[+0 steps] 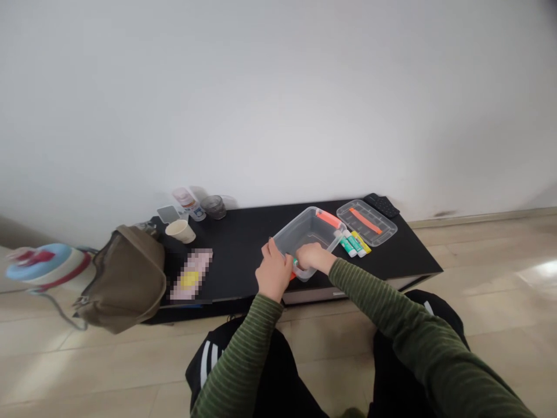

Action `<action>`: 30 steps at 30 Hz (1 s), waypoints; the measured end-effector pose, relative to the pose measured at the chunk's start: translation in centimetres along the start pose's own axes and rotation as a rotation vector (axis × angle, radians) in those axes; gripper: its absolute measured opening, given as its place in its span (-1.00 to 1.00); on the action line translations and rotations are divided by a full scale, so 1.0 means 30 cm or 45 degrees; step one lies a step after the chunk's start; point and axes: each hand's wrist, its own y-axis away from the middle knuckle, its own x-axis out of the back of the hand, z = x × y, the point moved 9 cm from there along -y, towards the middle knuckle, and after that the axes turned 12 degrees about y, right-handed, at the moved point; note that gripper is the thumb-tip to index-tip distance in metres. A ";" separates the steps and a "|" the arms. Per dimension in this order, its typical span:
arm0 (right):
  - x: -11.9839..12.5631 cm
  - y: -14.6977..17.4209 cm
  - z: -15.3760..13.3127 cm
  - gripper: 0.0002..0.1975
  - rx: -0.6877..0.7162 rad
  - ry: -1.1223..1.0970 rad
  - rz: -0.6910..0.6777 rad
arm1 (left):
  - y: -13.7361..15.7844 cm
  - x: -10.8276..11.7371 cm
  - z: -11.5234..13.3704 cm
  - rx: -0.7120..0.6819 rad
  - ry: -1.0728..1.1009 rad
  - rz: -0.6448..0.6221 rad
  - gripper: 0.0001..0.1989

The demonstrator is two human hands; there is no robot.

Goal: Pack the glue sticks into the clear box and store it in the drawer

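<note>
Box (287, 235) is thin clear plastic, smooth with a light gloss, clip (328, 219) opaque orange plastic; lid (359, 226) same clear stuff, and the small tubes (351, 244) look like smooth printed plastic. Tabletop (243, 232) reads matt black, smooth, board or laminate, can't tell which; pale cup (180, 232) looks like paper, matt, and the brown bag (130, 273) is soft creased matt material, cloth or leather unclear. Sleeves (243, 354) ribbed knit cloth, wall (278, 104) smooth matt paint, floor (483, 273) smooth with a glossy sheen
</note>
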 end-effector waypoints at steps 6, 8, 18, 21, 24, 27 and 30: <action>-0.028 0.012 -0.008 -0.70 0.017 0.117 -0.247 | -0.003 0.002 0.000 0.018 -0.068 0.019 -0.35; 0.017 0.031 -0.010 -0.76 0.039 0.103 -0.066 | -0.005 0.002 -0.001 0.030 -0.097 0.022 -0.36; 0.141 0.369 0.355 -0.75 -0.260 -0.427 1.281 | -0.005 0.002 0.005 0.018 -0.139 0.027 -0.37; 0.044 0.389 0.534 -0.76 -0.563 -0.430 1.236 | -0.007 0.001 0.004 0.012 -0.125 0.029 -0.37; -0.074 0.327 0.612 -0.77 -0.649 -0.299 0.909 | -0.008 0.000 0.000 0.012 -0.121 0.038 -0.36; -0.168 0.262 0.605 -0.81 -0.579 -0.109 0.638 | -0.007 0.001 -0.003 0.024 -0.125 0.034 -0.36; -0.215 0.232 0.589 -0.81 -0.568 0.032 0.525 | -0.006 0.002 -0.003 0.024 -0.125 0.032 -0.36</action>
